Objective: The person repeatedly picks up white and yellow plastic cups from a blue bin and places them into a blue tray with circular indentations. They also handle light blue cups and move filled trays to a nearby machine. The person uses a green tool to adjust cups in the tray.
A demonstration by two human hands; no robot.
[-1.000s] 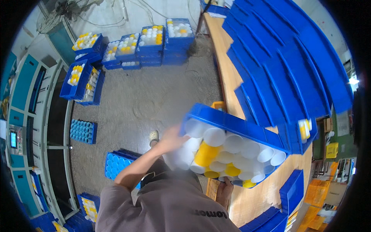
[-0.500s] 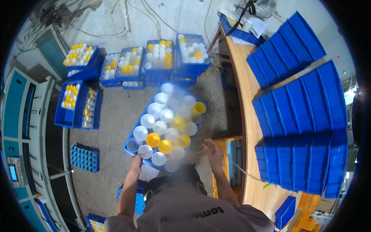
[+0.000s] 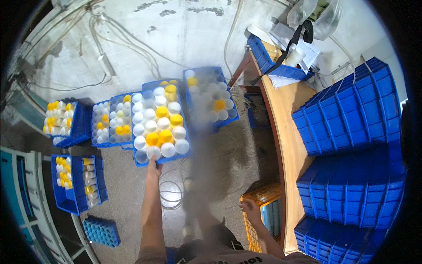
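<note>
A blue crate [image 3: 163,157], packed with white and yellow cups standing in rows, is at the end of my outstretched left arm. My left hand [image 3: 154,166] is closed on the crate's near edge, its thumb up by the front cups. The crate overlaps another one behind it; whether it rests on that one or hangs above it is hidden. My right hand [image 3: 251,211] is apart from the crate, beside the orange basket [image 3: 259,192]. Its fingers are loosely bent, and nothing shows in them.
More blue crates of cups line the wall, one [image 3: 233,115] just right of mine. At left stand a partly filled crate [image 3: 66,205] and a light-blue cup tray [image 3: 101,232]. A hose [image 3: 171,207] loops on the floor. Blue bins [image 3: 347,110] fill the wooden bench [image 3: 285,145].
The crate has moved forward from near my body to the row of crates by the wall and turned straighter. My left arm has stretched out with it; the view has tipped up.
</note>
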